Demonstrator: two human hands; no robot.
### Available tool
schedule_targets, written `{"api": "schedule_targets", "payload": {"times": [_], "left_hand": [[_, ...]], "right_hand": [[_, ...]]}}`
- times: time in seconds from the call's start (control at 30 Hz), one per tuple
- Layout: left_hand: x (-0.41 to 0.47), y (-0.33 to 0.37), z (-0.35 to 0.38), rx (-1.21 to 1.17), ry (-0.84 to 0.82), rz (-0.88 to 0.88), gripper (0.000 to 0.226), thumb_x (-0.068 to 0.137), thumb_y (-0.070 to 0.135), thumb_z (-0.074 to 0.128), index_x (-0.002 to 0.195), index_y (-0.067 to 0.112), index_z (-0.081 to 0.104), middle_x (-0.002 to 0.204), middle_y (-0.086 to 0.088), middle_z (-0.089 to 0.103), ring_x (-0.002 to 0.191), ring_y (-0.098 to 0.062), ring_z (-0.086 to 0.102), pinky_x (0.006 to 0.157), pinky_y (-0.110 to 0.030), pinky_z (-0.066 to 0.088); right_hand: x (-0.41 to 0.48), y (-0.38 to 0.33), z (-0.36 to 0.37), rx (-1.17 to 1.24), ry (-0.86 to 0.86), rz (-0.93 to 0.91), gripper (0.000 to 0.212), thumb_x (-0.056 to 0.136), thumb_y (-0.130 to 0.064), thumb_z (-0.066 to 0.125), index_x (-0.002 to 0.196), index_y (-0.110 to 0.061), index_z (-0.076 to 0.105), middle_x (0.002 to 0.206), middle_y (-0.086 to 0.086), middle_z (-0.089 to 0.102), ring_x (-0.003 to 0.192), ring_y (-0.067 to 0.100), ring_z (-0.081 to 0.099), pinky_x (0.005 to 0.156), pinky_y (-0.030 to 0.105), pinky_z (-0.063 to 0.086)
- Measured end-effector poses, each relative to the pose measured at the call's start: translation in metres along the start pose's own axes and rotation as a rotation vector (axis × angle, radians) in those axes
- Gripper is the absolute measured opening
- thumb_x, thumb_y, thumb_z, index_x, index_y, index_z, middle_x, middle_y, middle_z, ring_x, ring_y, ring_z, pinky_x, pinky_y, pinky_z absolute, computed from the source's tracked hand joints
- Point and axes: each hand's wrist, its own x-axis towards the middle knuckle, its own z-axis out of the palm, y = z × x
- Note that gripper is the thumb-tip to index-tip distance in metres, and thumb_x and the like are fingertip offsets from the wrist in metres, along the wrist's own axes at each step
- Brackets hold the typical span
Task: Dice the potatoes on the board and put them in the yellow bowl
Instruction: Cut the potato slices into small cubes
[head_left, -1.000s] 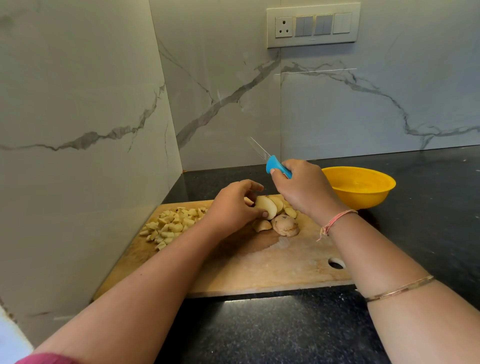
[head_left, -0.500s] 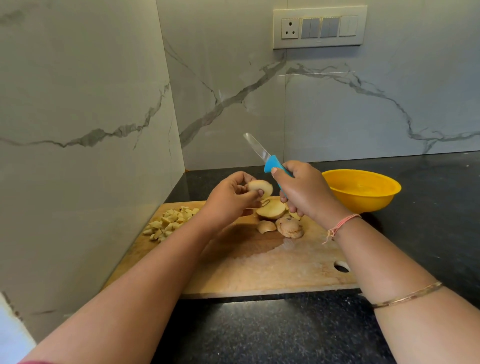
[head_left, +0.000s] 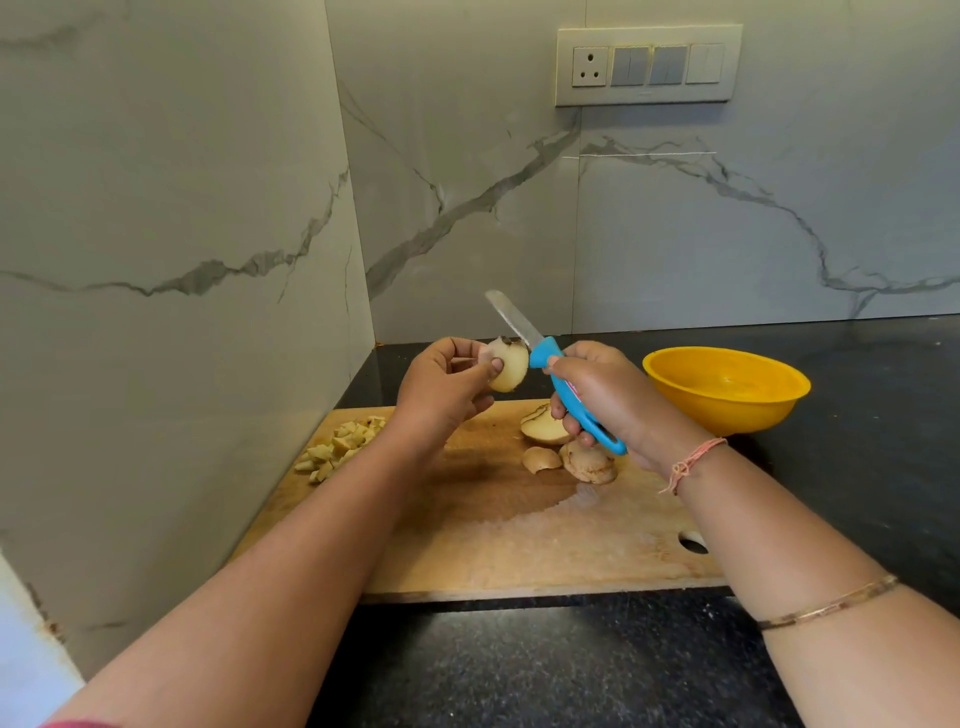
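You're in a home kitchen: black granite counter (head_left: 571, 670), marble-look wall tiles (head_left: 156, 182), switchboard (head_left: 648, 65), wooden chopping board (head_left: 519, 540).

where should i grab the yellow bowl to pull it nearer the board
Probably grip the yellow bowl by its left rim, thumb inside, coming from the cutting board side: it sits upright and open, with that flared rim nearest the board.

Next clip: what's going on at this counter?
A person is dicing potatoes. The left hand holds a pale potato piece above the wooden cutting board, while the right hand grips a blue-handled knife with its blade beside that piece. A pile of diced potato cubes sits at the board's left edge, a few uncut chunks lie near the middle, and the yellow bowl looks empty.
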Motion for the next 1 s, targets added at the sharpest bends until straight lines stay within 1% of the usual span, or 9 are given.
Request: {"api": "schedule_targets", "payload": {"times": [0.1,0.17,0.3,0.37,0.47,0.53,0.7,0.9,1.0], "left_hand": [[0.002,-0.001,0.0,-0.051,0.06,-0.017,0.009,0.093,0.017,0.058,0.099,0.023,0.054,0.114,-0.005,0.06,0.098,-0.02,0.065,0.067,-0.021,0.057],[0.003,-0.002,-0.001,-0.108,0.098,-0.036,0.013,0.095,0.018,0.055,0.107,0.02,0.052,0.114,-0.005,0.059,0.092,-0.02,0.067,0.064,-0.021,0.057],[0.006,-0.003,-0.003,-0.198,0.15,-0.061,0.024,0.094,0.013,0.056,0.117,0.015,0.05,0.114,-0.004,0.058,0.09,-0.017,0.068,0.072,-0.023,0.057],[0.007,-0.003,-0.003,-0.206,0.168,-0.065,0.031,0.091,0.009,0.06,0.12,0.013,0.051,0.115,-0.004,0.059,0.095,-0.018,0.067,0.075,-0.024,0.057],[0.007,-0.003,-0.004,-0.206,0.19,-0.07,0.034,0.089,0.009,0.062,0.122,0.009,0.055,0.114,-0.006,0.062,0.1,-0.019,0.066,0.079,-0.025,0.056],[0.006,-0.003,-0.004,-0.207,0.198,-0.071,0.032,0.089,0.009,0.062,0.121,0.008,0.058,0.111,-0.004,0.063,0.1,-0.019,0.066,0.08,-0.026,0.056],[0.007,-0.004,-0.005,-0.173,0.215,-0.06,0.029,0.089,0.009,0.062,0.118,0.008,0.06,0.11,-0.004,0.064,0.099,-0.017,0.066,0.079,-0.024,0.056],[0.008,-0.005,-0.005,-0.114,0.236,-0.044,0.029,0.088,0.01,0.063,0.117,0.008,0.061,0.099,0.002,0.062,0.099,-0.017,0.065,0.079,-0.024,0.055],[0.008,-0.005,-0.005,-0.09,0.249,-0.039,0.028,0.088,0.01,0.064,0.116,0.008,0.061,0.102,0.001,0.063,0.098,-0.017,0.065,0.08,-0.024,0.056]], "right_hand": [[-0.003,-0.002,0.001,0.063,-0.045,0.023,0.022,0.1,-0.026,0.04,0.119,-0.017,0.046,0.07,0.008,0.054,0.048,0.012,0.046,0.037,0.018,0.038],[-0.004,-0.003,0.001,0.142,-0.089,0.058,0.022,0.1,-0.027,0.04,0.12,-0.018,0.045,0.069,0.008,0.053,0.046,0.011,0.044,0.036,0.017,0.037],[-0.007,-0.005,0.003,0.23,-0.139,0.125,0.021,0.099,-0.028,0.042,0.116,-0.017,0.045,0.067,0.006,0.052,0.045,0.009,0.043,0.035,0.016,0.035],[-0.009,-0.006,0.003,0.283,-0.169,0.178,0.018,0.097,-0.029,0.043,0.108,-0.014,0.048,0.067,0.006,0.051,0.045,0.008,0.043,0.035,0.015,0.035],[-0.011,-0.009,0.002,0.369,-0.207,0.257,0.02,0.095,-0.03,0.046,0.097,-0.011,0.051,0.068,0.005,0.051,0.042,0.008,0.043,0.035,0.013,0.035],[-0.012,-0.01,0.002,0.423,-0.225,0.285,0.023,0.095,-0.03,0.046,0.099,-0.009,0.053,0.066,0.005,0.05,0.038,0.007,0.043,0.033,0.012,0.035],[-0.012,-0.011,0.001,0.497,-0.26,0.309,0.031,0.096,-0.03,0.044,0.115,-0.007,0.055,0.064,0.005,0.048,0.035,0.006,0.041,0.031,0.012,0.033],[-0.012,-0.012,0.002,0.516,-0.269,0.308,0.036,0.097,-0.03,0.043,0.122,-0.006,0.052,0.064,0.005,0.047,0.034,0.006,0.041,0.03,0.013,0.033],[-0.012,-0.012,0.002,0.494,-0.273,0.307,0.034,0.097,-0.03,0.042,0.12,-0.008,0.054,0.065,0.005,0.047,0.035,0.006,0.041,0.03,0.013,0.033]]}}
